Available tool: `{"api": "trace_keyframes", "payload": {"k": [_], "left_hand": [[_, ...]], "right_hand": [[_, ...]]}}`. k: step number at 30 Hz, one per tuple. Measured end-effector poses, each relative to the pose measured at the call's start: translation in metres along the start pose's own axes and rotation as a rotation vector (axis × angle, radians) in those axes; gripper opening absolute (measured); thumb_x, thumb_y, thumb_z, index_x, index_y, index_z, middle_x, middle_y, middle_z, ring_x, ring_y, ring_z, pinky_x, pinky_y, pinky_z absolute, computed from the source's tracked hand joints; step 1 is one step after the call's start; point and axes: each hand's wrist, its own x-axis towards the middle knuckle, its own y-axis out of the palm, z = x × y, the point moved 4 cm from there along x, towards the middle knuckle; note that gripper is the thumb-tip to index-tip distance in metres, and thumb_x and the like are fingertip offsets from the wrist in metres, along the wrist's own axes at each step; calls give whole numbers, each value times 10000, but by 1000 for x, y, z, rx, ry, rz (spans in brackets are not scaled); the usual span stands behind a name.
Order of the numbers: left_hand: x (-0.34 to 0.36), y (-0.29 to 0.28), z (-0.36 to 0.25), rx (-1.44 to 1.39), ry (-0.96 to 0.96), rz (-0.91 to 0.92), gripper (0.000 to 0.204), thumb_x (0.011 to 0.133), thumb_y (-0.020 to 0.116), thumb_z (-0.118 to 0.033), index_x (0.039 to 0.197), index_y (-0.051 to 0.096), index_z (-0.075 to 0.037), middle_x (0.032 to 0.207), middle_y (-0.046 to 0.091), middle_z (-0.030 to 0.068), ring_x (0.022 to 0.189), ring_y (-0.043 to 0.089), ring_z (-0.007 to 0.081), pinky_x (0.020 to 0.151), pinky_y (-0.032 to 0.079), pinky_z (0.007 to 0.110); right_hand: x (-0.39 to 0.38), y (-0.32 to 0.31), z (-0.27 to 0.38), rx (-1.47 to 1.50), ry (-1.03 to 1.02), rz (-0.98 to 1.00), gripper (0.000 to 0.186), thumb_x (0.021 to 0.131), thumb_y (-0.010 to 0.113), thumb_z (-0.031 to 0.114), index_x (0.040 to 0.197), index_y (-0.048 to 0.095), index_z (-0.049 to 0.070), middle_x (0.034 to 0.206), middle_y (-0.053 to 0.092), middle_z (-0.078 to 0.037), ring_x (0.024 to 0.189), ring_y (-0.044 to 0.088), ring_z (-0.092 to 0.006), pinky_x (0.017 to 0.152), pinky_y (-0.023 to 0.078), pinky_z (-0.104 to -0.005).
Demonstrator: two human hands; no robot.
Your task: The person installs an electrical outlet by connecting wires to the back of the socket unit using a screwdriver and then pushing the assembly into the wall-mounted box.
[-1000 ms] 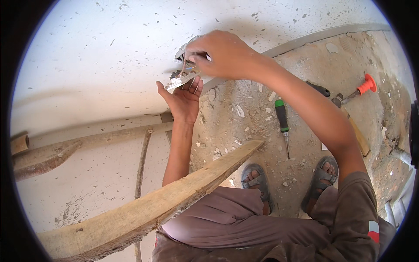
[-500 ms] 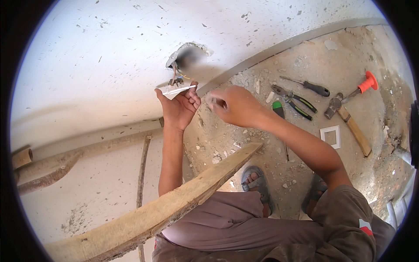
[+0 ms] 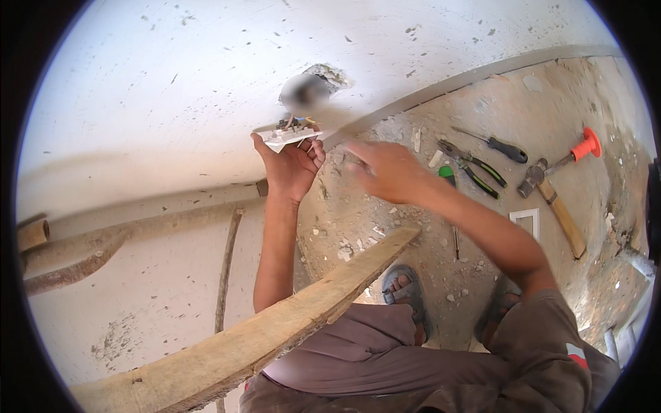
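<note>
My left hand (image 3: pixel 292 171) is closed on a white electrical faceplate (image 3: pixel 290 138), fingers beneath it and thumb at its left edge. Whether it is a switch or a socket does not show. Wires (image 3: pixel 300 121) run from its back up to a rough round hole (image 3: pixel 307 92) in the white wall, whose inside is blurred. To the right of the plate, my right hand (image 3: pixel 394 172) hangs apart from it over the floor. Motion smears its fingers, so I cannot make out whether anything is in them.
A wooden plank (image 3: pixel 275 330) slants across in front of me. On the dusty floor at right lie a screwdriver (image 3: pixel 508 149), pliers (image 3: pixel 475 169), a green-topped screwdriver (image 3: pixel 447 175), a hammer (image 3: pixel 559 210), a chisel with orange guard (image 3: pixel 586 144) and a white frame (image 3: pixel 526 215).
My view has shifted slightly, moving the wall hole rightward in the picture. The faceplate has tilted in my left hand. My right hand has moved a little, its fingers now more smeared.
</note>
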Motion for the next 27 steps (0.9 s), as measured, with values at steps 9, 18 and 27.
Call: {"api": "trace_keyframes", "payload": {"k": [9,18,27], "left_hand": [[-41,36,5,25,273,-66,611,978,465,-409,1329,387,85,1276,494,173,1181,547,337,1001,506,390],[-47,37,4,-16,427,-2,378,909,557,-53,1270,468,17,1308,519,113,1219,525,265,1114,439,406],[-44,26,4,-146,364,-28,357,890,558,-42,1232,459,-20,1255,528,127,1128,569,273,1047,502,384]], "right_hand": [[-96,-10,-113,-640,311,455,553,858,685,306,1301,510,25,993,657,-220,948,654,-365,805,539,-455],[-100,-7,-100,-405,205,242,557,851,659,246,1317,450,23,995,630,-272,899,630,-464,785,521,-501],[-34,-166,95,108,-160,-475,330,914,579,155,1226,485,101,830,581,-58,722,589,-138,668,495,-302]]}}
